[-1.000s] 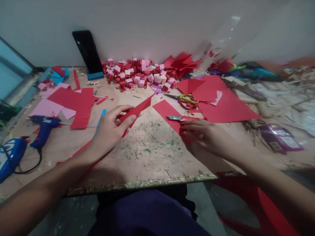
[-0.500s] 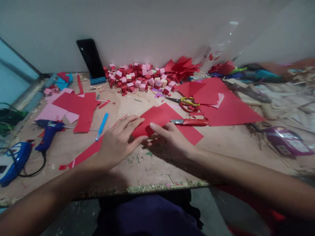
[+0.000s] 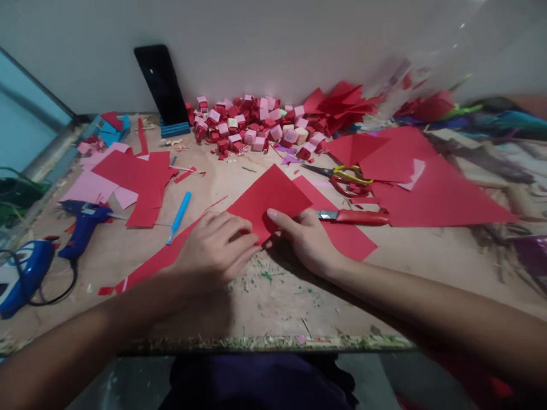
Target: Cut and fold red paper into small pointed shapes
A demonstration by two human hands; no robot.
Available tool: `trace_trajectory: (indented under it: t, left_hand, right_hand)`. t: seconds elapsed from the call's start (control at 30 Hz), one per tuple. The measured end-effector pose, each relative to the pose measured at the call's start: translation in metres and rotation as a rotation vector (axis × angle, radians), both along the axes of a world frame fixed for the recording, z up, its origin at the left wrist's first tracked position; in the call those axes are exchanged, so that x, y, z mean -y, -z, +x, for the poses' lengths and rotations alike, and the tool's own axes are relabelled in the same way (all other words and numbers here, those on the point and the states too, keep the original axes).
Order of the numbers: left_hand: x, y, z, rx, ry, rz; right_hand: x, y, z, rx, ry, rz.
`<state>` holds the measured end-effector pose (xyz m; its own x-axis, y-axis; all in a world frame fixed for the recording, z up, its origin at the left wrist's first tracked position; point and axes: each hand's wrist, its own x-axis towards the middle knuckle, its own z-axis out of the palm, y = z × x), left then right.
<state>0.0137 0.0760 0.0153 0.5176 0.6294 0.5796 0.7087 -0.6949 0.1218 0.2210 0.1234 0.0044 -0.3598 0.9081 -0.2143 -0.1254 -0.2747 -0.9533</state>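
Pinching red paper sheet (image 3: 273, 193) in right hand (image 3: 314, 242) | likely steadying edge with curled left hand (image 3: 219, 246), cannot tell grip | utility knife (image 3: 363, 216) close, seemingly for reach

No text can be read here, the view apparently too blurred.

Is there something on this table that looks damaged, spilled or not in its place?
Yes. The table's front edge looks chipped and ragged. Green specks lie scattered on the tabletop. The red-handled utility knife lies across a red paper strip, its metal end close to the right hand: an awkward spot for a cutting tool.
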Motion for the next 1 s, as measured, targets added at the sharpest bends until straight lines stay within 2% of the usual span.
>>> trace_trajectory:
  t: [0.1, 0.17, 0.3, 0.4, 0.47, 0.53, 0.67, 0.83, 1.0]
  left_hand:
    - [-0.001, 0.002, 0.001, 0.178, 0.013, -0.119]
    - [-0.002, 0.000, 0.002, 0.332, 0.000, -0.258]
    - [-0.004, -0.007, 0.005, 0.672, -0.150, -0.578]
    - [-0.004, -0.010, 0.008, 0.877, -0.199, -0.779]
    - [-0.004, -0.011, 0.009, 0.937, -0.192, -0.866]
    - [-0.004, -0.012, 0.010, 0.950, -0.207, -0.855]
    - [-0.005, -0.012, 0.009, 0.983, -0.259, -0.695]
    - [-0.009, -0.004, 0.008, 1.091, -0.190, -0.868]
    - [-0.010, 0.002, 0.008, 1.101, -0.179, -0.954]
  right_hand:
    - [-0.001, 0.001, 0.002, -0.045, -0.051, 0.073]
    - [-0.002, 0.002, 0.004, -0.061, -0.120, 0.152]
    - [-0.004, 0.003, 0.006, -0.076, -0.241, 0.256]
    - [-0.004, 0.002, 0.006, -0.068, -0.239, 0.269]
    - [-0.003, 0.001, 0.006, -0.044, -0.218, 0.266]
    - [-0.002, -0.001, 0.005, -0.021, -0.193, 0.241]
    - [0.001, -0.005, 0.001, -0.027, -0.096, 0.141]
    - [0.002, -0.008, -0.004, -0.091, -0.029, 0.089]
    - [0.001, -0.007, -0.003, -0.063, -0.017, 0.110]
